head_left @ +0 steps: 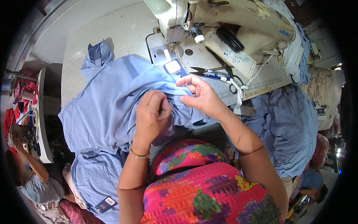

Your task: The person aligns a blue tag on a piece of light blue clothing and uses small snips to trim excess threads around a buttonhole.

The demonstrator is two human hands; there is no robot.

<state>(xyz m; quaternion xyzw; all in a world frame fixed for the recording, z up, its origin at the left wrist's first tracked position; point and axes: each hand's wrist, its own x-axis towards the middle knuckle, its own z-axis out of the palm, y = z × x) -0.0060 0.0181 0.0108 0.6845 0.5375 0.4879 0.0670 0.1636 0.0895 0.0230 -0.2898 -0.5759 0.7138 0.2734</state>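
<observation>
A light blue shirt [100, 100] lies bunched over the near side of a sewing table, its folds gathered under both hands. My left hand [153, 114] is closed with curled fingers on the fabric near the front edge; its fingertips are hidden. To its right, my right hand [203, 95] has a fold of the same shirt between thumb and bent forefinger. Just beyond the hands, a blue-and-white tag [173, 68] rests below the needle area of the sewing machine [176, 33].
Scissors [220, 61], a blue pen [214, 76] and a black oblong object [229, 39] lie right of the needle. More blue garments hang at the right [279, 127] and lower left [95, 171]. Other people sit at both sides.
</observation>
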